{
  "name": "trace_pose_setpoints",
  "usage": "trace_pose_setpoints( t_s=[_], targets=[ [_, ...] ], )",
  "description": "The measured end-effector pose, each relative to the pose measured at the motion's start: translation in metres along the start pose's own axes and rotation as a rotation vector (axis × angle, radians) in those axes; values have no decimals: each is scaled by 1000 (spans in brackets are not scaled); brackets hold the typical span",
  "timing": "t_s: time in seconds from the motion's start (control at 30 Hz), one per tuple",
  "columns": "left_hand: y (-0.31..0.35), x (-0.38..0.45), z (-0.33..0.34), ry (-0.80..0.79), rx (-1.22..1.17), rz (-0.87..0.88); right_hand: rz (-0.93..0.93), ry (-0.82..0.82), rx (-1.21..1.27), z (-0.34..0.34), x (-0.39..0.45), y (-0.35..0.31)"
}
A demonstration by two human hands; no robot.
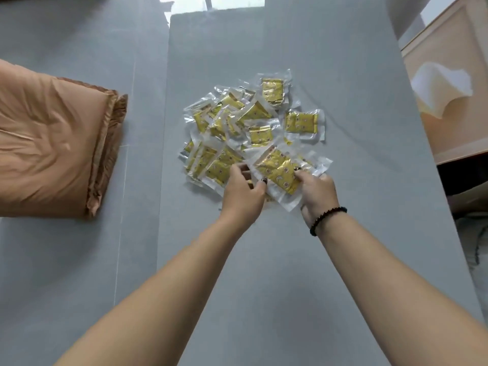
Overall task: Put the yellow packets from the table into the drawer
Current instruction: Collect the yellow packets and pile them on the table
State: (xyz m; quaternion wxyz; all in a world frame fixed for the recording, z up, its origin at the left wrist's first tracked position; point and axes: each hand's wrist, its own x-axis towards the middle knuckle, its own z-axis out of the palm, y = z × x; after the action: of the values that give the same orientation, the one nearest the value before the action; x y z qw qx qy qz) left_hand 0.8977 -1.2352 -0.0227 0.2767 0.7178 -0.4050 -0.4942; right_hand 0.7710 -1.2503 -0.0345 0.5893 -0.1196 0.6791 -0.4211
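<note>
- Yellow packets sit in one loose overlapping heap on the grey table, just beyond both hands. None look moved off yet, so my read is the task is at its first grab.
- Held packet is the nearest one, at the heap's near edge. It is tilted and partly lifted between the two hands, probably because it was easiest to reach.
- Right hand: fingers curled, pinching the right end of the held packet, thumb on top of the yellow foil. Black bead bracelet sits on that wrist.
- Left hand: fingers curled, thumb touching the left clear margin of the same packet. Fingertips reach into the packets just left of it (looks like it is gathering a second one; I can't confirm a grip there).
- Clear slippery wrappers mean a stack could slide out of a pinch.
- Tan cushion is well left of the left hand, off the table.
- Pale wooden unit with a white cloth is far right of the right hand (can't tell whether it is the drawer).
</note>
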Motion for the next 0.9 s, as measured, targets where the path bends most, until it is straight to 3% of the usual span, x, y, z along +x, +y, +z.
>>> trace_pose_setpoints(
  t_s=[0.13,0.27,0.37,0.53,0.73,0.9],
  targets=[
    [7,37,9,22,26,1,-60,16,-162,14,42,-20],
    [-9,56,16,50,50,-158,-12,60,-433,5,74,-41],
    [-22,56,23,40,42,-249,53,66,-383,-6,84,-50],
    [-22,41,38,-41,25,-177,30,69,-202,-11,96,-49],
    [0,22,42,-30,46,-122,0,47,-338,-28,98,-43],
    [55,-27,31,-28,121,-3,-44,-81,-396,-57,28,-83]
  ],
)
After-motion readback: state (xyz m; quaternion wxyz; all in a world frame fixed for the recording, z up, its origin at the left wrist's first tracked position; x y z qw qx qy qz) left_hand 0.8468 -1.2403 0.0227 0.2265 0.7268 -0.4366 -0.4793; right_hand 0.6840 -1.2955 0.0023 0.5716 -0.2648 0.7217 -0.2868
